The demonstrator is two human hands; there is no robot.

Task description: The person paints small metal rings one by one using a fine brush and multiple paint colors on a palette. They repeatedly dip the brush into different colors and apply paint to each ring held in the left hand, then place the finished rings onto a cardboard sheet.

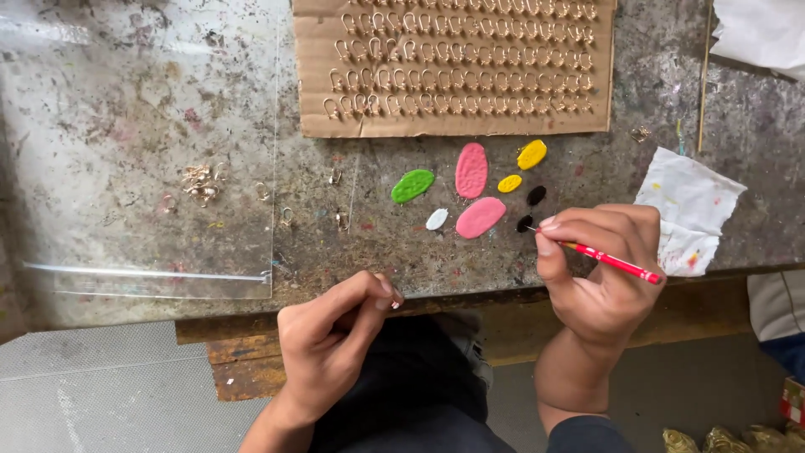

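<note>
Looking down from the head camera, the right hand (599, 268) grips a thin red-handled brush (612, 262) whose long axis runs from lower right up to the left, its tip touching the near black paint blob (525, 223) just left of the fingers. The left hand (331, 335), nearer and left, pinches closed on a small gold-coloured piece (394, 304), well apart from the paint; that brush hand is closer.
</note>
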